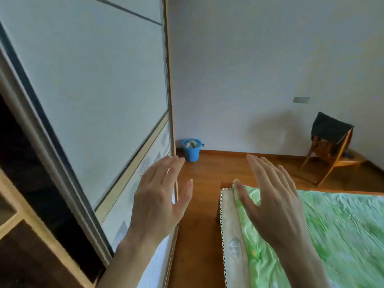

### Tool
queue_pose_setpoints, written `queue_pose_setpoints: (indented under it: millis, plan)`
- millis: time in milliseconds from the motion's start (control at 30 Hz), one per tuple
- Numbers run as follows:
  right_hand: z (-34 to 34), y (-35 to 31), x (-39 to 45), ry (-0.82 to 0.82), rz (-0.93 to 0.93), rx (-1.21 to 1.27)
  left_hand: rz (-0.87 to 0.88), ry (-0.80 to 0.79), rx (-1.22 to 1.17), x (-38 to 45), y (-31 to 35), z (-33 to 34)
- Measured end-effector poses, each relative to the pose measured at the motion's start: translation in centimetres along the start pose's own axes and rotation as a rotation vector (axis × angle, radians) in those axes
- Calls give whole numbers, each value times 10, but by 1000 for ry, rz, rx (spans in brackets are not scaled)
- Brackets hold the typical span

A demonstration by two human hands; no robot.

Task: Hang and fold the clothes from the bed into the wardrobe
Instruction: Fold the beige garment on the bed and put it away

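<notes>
At bed's near-left corner — crinkled green sheet (332, 235) on bed (229, 225) | left hand (158, 196) by wardrobe (83, 100) sliding door, right hand (274, 196) over sheet — both flat, fingers straight, grip released | no clothes visible

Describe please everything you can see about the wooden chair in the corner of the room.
The wooden chair stands on the brown wooden floor at the far right, close to the white wall. Its frame looks like light orange-brown wood, with slanted legs and a back that leans away. A dark cloth hangs over the top of the back and covers most of it. Something dark brown lies below the cloth on the seat, too small to identify. Neither hand touches the chair.
</notes>
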State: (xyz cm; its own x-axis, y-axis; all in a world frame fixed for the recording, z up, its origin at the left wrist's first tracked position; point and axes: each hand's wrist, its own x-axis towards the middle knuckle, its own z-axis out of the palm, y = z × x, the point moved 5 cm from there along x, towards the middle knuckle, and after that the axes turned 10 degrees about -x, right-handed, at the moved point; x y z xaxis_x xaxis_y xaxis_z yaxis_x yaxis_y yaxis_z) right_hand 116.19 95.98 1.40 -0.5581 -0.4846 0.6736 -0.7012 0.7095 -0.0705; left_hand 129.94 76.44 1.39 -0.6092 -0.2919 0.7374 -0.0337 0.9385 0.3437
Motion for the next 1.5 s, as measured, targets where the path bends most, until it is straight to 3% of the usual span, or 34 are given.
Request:
queue_pose_setpoints:
  millis: [467,1033,1500]
  plan:
    - [97,58,114,-6,-4,-17,20,-18,-27,113,-44,121]
    - [271,118,298,8,80,-94,-6,-22,-135,292,-209,303]
    - [397,166,414,-15,182,-117,15,-89,-210,413,-286,414]
